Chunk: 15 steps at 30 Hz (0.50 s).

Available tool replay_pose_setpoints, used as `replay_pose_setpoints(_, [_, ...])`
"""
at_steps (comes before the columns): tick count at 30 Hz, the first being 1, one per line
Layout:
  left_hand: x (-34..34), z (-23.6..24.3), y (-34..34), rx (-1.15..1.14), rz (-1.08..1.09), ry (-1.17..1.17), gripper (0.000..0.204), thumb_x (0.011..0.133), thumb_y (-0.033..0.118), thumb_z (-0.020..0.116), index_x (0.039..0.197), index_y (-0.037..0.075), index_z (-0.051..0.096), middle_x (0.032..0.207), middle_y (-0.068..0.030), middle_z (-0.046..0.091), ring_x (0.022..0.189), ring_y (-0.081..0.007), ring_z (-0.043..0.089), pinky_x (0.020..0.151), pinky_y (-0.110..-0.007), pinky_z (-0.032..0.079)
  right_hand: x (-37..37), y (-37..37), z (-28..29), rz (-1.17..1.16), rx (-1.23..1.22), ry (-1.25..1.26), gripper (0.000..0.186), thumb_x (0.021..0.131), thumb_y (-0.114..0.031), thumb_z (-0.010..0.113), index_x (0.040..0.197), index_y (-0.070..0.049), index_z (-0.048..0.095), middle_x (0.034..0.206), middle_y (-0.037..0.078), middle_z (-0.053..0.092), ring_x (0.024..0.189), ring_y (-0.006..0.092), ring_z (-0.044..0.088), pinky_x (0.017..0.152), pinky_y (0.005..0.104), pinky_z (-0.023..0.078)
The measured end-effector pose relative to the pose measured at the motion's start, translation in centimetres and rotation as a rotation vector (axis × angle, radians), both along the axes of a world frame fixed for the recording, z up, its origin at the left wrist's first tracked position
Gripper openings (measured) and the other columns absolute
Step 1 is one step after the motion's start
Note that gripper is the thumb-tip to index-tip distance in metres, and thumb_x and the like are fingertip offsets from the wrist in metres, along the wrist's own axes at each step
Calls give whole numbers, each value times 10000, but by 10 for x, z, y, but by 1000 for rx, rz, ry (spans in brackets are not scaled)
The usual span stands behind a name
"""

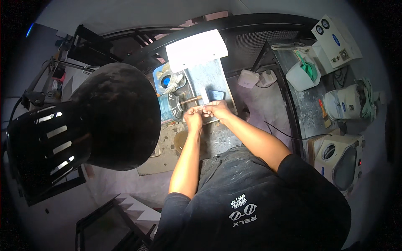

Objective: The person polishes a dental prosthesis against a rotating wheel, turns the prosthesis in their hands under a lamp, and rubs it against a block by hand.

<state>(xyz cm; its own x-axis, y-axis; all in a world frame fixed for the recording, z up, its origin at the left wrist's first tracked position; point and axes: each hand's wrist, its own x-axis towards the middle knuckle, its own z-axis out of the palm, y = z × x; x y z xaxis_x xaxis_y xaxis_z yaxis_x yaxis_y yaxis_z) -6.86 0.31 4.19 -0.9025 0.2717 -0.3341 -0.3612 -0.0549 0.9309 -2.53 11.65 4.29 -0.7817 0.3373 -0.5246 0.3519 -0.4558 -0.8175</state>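
My left hand [193,117] and my right hand [217,110] meet at the middle of the bench, fingers closed around something small that I cannot make out. Just beyond my fingertips is an upright white wheel [204,93] on the spindle [190,100] of a teal motor unit [168,107], which sits left of my hands. A small flat blue-grey object [217,95] with a dark edge lies right of the wheel. The metal tray [206,73] under these things has a white panel [196,48] at its far end.
A large black lamp shade [113,121] fills the left. Beyond the motor stands a blue tub [159,73]. On the right are white jugs [248,78], a white container [302,77], a gauged machine [335,42] and other machines [339,163]. A brown bowl [181,140] sits below my left hand.
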Motion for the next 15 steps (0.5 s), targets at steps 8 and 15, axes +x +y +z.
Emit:
replay_pose_setpoints(8, [29,96,-33,35,-167,303,71,841,-48,538,881,-49,597,766,-81,612,638,-118,581,589,-231,501,35,9,85,349,170,381,140,799,-111,660,852,18,672,685,37,646,539,38,511,468,184,392])
replay_pose_setpoints(15, [40,125,-43,85,-175,372,96,844,-22,555,916,-42,614,808,-81,613,692,-129,592,597,-267,537,44,5,118,409,268,459,145,791,-114,667,835,23,671,691,35,648,576,38,526,509,189,415])
